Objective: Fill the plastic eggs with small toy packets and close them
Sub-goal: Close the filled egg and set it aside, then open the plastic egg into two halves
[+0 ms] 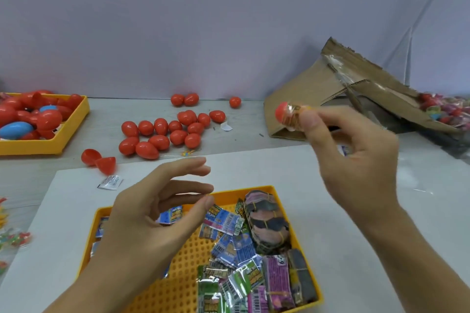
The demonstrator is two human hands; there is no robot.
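- The worktop (356, 211) carries a white sheet, and on it, nearest the person, sits a yellow tray (178, 284) of toy packets (229, 256): small foil sachets in blue, green and purple, plus bundles tied with rubber bands at its right side.
- A torn carton (305, 99) lies far right, wrapped goods spilling from it. A second tray (73, 129) far left holds red eggs and a blue one.
- A pile of eggs (162, 134), red and apparently closed, lies mid-worktop beyond the sheet. Two open halves (98, 159) rest at the sheet's far left corner, a loose sachet (110, 182) just beside them.
- The right hand (356, 160) is raised over the sheet, its fingers (311, 121) pinching a red egg (286, 113) that seems wrapped in clear printed film; motion blur hides whether it is fully closed.
- The left hand (152, 216) hovers over the near tray, holding nothing, fingers loosely spread and slightly bent.
- Judgement: one egg looks finished and is on its way to being set aside, and the next cycle is about to start.
- The next move likely calls for the left hand to drop onto one sachet and pinch it alone from the overlapping heap, while the right releases its egg and fetches the open halves.
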